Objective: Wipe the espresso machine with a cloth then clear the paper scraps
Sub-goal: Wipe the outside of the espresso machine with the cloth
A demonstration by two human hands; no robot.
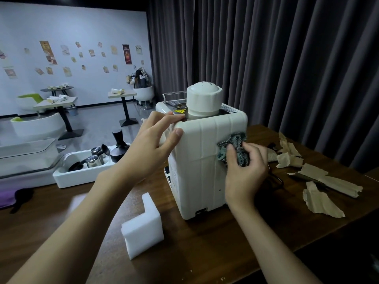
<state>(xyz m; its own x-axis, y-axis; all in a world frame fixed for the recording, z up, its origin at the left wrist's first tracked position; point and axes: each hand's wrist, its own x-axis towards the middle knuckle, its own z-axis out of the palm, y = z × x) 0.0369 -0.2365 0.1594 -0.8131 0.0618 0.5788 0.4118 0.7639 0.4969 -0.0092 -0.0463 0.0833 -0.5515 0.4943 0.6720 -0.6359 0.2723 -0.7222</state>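
Note:
A white espresso machine [200, 173] stands upright on the dark wooden table [205, 249], its ribbed back panel facing me. My left hand [155, 144] grips its upper left corner, fingers over the top edge and thumb on the back panel. My right hand [244, 171] presses a crumpled grey-green cloth [235, 143] against the panel's upper right part. Several torn brown paper scraps [320, 185] lie on the table to the right of the machine.
An L-shaped white foam block [143, 228] stands in front of the machine at the left. A white tray [82, 177] with metal cups and a black tamper sits left. A clear lidded container [26, 158] is at far left. Dark curtains hang behind.

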